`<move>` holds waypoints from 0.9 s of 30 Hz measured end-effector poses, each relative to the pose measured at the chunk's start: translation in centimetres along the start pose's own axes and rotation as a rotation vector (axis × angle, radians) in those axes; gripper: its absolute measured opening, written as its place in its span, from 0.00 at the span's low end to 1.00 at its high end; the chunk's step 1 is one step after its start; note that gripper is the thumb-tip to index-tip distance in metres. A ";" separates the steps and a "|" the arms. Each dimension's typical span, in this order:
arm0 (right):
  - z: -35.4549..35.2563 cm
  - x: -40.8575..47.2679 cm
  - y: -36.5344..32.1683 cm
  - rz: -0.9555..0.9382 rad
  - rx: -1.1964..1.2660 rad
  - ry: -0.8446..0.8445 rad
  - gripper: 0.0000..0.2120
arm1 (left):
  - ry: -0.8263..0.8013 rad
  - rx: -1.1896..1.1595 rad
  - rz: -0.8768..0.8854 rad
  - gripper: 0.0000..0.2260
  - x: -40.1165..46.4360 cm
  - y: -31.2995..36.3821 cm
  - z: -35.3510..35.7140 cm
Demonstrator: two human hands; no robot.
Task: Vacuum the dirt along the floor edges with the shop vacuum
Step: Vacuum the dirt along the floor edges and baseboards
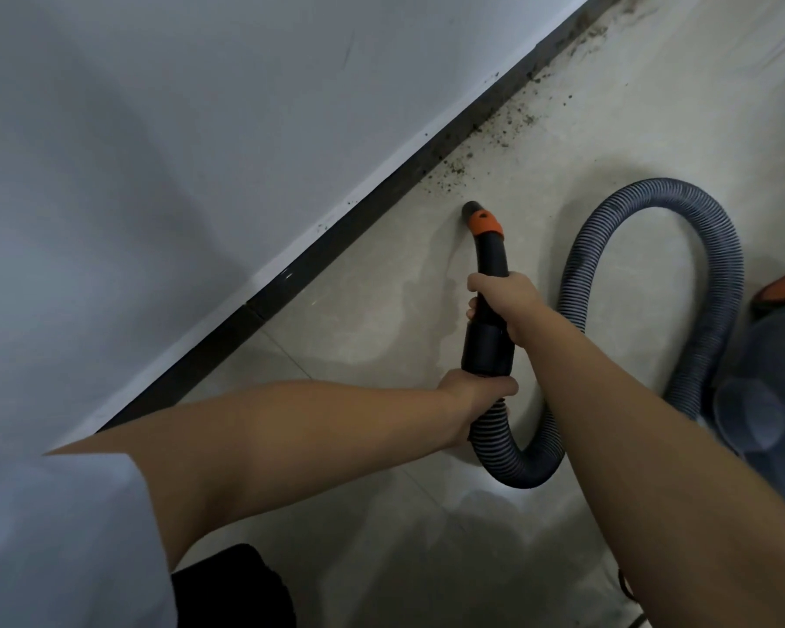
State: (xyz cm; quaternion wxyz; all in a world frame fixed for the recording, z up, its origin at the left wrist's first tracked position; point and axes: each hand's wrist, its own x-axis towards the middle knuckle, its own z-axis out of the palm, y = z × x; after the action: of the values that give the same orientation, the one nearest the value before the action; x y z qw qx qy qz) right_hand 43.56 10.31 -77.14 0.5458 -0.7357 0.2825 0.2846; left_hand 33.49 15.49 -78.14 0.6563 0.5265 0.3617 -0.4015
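A black vacuum nozzle [488, 260] with an orange collar points down at the pale tiled floor, its tip a short way from the dark baseboard [336, 228]. My right hand [508, 305] grips the black handle tube in the middle. My left hand [477, 392] grips the lower end, where the ribbed grey hose [653, 228] begins. The hose loops down, then arcs right to the shop vacuum body [771, 378] at the right edge. Dark dirt specks [481, 142] lie along the baseboard ahead of the nozzle tip and continue toward the top right.
A white wall [200, 129] fills the left and top, meeting the floor at the diagonal baseboard. A white sleeve [64, 537] and a dark garment [232, 586] sit at the bottom left. Open tile floor [381, 514] lies below my arms.
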 end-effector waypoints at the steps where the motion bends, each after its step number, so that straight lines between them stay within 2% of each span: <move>1: 0.1 0.2 -0.2 -0.002 0.006 0.004 0.05 | -0.004 -0.008 -0.004 0.09 0.1 0.2 -0.1; 6: 2.2 0.7 -1.1 -0.035 -0.036 -0.056 0.06 | 0.041 -0.103 0.001 0.04 0.2 0.6 -1.4; 11: 4.4 1.0 -1.6 -0.050 -0.056 -0.131 0.06 | 0.118 -0.121 0.049 0.04 0.5 0.5 -3.0; 16: 4.4 1.5 -2.3 -0.053 -0.045 -0.120 0.06 | 0.111 -0.062 0.077 0.07 0.5 1.7 -3.6; 27: 4.4 -0.1 -1.4 -0.036 -0.113 -0.166 0.09 | 0.106 -0.110 0.020 0.05 -0.6 0.2 -3.1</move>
State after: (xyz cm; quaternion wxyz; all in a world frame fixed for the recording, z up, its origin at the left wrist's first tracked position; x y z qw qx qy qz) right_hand 44.02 14.93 -77.26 0.5301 -0.7440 0.2067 0.3503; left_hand 33.22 18.62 -78.07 0.6680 0.5139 0.4122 -0.3460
